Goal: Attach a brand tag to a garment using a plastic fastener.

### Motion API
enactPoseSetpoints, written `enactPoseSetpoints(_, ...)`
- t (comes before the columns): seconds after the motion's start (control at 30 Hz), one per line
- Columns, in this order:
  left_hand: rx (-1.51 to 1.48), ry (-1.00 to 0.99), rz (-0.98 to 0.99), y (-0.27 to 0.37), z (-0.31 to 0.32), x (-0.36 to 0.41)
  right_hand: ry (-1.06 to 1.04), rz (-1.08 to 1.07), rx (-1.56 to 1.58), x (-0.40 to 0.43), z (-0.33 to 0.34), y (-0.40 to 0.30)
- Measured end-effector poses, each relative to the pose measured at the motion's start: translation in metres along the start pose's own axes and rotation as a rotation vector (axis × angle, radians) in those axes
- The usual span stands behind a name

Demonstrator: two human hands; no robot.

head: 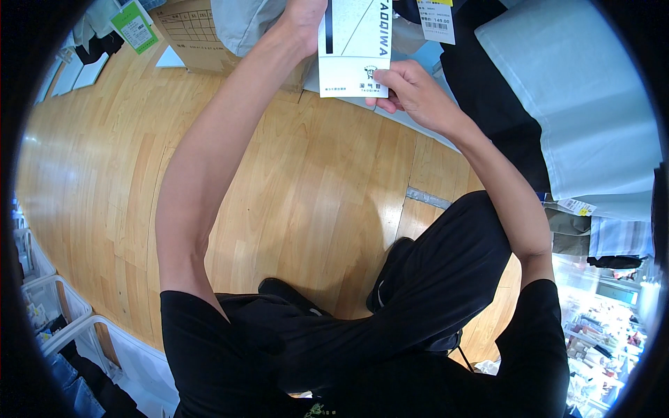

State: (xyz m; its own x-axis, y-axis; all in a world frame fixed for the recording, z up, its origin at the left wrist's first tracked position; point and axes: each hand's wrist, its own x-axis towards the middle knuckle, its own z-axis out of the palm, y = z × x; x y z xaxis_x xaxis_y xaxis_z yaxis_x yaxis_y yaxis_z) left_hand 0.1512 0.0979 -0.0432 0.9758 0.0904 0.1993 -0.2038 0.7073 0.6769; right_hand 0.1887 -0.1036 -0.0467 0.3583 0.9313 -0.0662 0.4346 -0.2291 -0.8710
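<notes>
A white printed card or flat packet (345,76) with a small cartoon face and black lettering is held up at the top of the view. My right hand (413,91) pinches its lower right corner, thumb on the front and fingers behind. At its left edge is my left hand (307,23), cut off by the top of the picture. The left fingers are out of sight, so their grip on the card does not show. A white price tag (437,23) with a barcode hangs just right of the card.
A cardboard box (196,44) stands on the wood floor (292,172) at upper left, near a green tag (134,28). Light blue cloth (575,104) and black cloth (486,109) hang at right. White plastic baskets (136,360) holding clothes stand at lower left.
</notes>
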Motion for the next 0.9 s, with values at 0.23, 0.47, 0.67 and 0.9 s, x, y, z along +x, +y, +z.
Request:
enactPoseSetpoints(0.23, 0.005, -0.008, -0.003, -0.0007, -0.0005, 0.0009, -0.018, 0.004, 0.028, 0.0007, -0.0012, 0.0015)
enactPoseSetpoints(0.47, 0.009, 0.005, 0.001, -0.0016, -0.0002, -0.0001, -0.023, 0.003, 0.032, -0.0005, -0.0017, -0.0007)
enactPoseSetpoints(0.67, 0.025, -0.001, 0.011, -0.0011, 0.0013, 0.0001, -0.002, 0.010, 0.041, -0.0002, -0.0017, 0.0001)
enactPoseSetpoints(0.9, 0.016, -0.024, 0.012, -0.0016, 0.0008, 0.0019, 0.033, 0.049, 0.062, 0.0008, -0.0003, 0.0006)
